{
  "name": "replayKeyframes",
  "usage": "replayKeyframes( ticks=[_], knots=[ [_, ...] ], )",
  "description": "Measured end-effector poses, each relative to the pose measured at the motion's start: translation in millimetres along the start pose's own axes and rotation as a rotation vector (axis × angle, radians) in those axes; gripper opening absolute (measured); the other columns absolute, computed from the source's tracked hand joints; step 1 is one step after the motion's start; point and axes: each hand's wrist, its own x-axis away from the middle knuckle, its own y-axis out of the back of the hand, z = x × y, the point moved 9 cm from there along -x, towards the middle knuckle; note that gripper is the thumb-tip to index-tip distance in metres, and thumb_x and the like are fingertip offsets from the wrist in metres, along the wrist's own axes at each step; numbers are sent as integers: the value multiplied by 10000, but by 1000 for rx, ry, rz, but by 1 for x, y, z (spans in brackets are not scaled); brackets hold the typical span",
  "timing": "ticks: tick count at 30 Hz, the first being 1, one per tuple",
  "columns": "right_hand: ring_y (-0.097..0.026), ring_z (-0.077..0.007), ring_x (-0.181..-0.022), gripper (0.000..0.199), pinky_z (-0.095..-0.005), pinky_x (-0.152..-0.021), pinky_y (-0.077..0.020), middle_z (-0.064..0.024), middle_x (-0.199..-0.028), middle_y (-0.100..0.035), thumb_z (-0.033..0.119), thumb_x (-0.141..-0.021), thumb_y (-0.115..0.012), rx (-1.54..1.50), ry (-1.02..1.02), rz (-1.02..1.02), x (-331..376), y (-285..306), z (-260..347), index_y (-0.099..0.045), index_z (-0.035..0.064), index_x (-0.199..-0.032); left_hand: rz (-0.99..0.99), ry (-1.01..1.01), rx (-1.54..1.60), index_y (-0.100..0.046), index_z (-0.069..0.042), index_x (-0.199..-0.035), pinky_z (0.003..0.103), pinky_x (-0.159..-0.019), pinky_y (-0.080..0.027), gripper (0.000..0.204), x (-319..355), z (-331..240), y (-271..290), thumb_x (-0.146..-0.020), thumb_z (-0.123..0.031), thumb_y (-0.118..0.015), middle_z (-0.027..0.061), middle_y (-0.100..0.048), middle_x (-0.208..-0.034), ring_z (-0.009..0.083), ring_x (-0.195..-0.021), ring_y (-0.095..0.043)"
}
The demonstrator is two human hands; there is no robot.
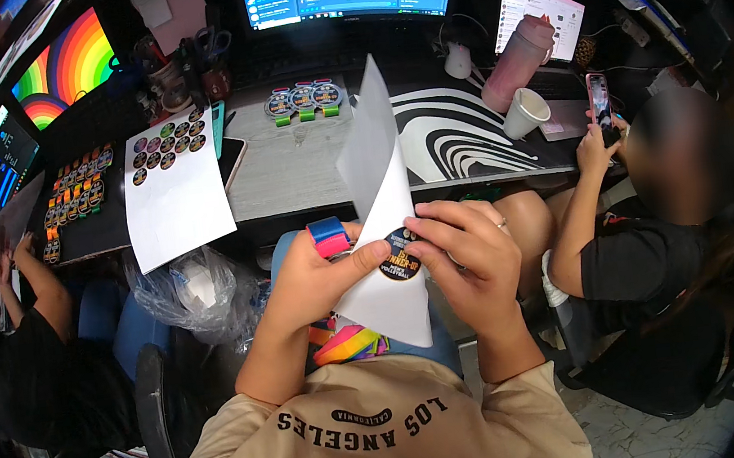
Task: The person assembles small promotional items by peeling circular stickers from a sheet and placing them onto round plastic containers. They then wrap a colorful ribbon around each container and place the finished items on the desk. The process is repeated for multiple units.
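Note:
A bent white sheet (386,313) is held up in front of me, above my lap. On it sits a round black sticker (401,261) with gold and white print. My left hand (305,277) is closed on the sheet, its thumb against the sticker's left edge. A folded blue and pink ribbon (328,236) is also tucked in that hand; whatever hangs from it is hidden. The fingers of my right hand (474,257) pinch the sticker's right edge. Whether that edge is lifted, I cannot tell. Below the sheet, multicoloured ribbons (353,344) lie on my lap.
On the desk (275,176) lie several medals (305,100) with green ribbon ends. A sheet of round stickers (179,210) and more medals (73,194) are to the left. At right stand a pink tumbler (516,67) and white cup (527,111). Co-workers sit on both sides, one holding a phone (598,99).

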Motion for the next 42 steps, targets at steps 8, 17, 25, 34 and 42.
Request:
replayKeyframes(
  ticks=[8, 17, 25, 34, 42],
  knots=[
    [-697, -225, -799, 240, -324, -746, -486, -99, -903, -751, 14, -690, -822, -126, -5, -1, -11, -1, 1, -766, 23, -923, 118, -261, -138, -712, 42, -1144, 258, -775, -521, 274, 1, -29, -10, -919, -112, -735, 84, -744, -996, 107, -883, -661],
    [-685, -241, -775, 189, -317, -717, -518, -87, -866, -735, 34, -732, -804, -221, 33, 84, -15, -2, -4, -773, 56, -918, 184, -351, -275, -707, 34, -1133, 283, -794, -517, 237, 5, -41, -16, -924, -77, -706, 100, -745, -1001, 133, -911, -664],
    [-688, -221, -764, 201, -316, -708, -490, -85, -841, -741, -8, -661, -829, -235, 28, 80, -16, -2, -1, -762, 25, -847, 201, -523, -308, -681, 39, -1129, 309, -826, -509, 221, 9, -48, -19, -933, -63, -674, 112, -716, -1029, 192, -921, -661],
    [-685, -246, -779, 215, -324, -714, -528, -97, -902, -732, -4, -708, -804, -188, 102, 18, -7, -3, 5, -761, 31, -915, 121, -234, -53, -696, 17, -1038, 238, -714, -474, 149, 8, -32, -13, -988, -108, -631, 24, -688, -886, 64, -797, -592],
    [-679, -253, -760, 234, -319, -688, -516, -100, -890, -725, -12, -732, -802, -164, 110, -41, -4, -7, 5, -758, 24, -958, 18, -119, 51, -660, -30, -879, 210, -646, -433, 178, 6, -21, -5, -996, -164, -658, -38, -638, -814, 20, -732, -538]
  ],
)
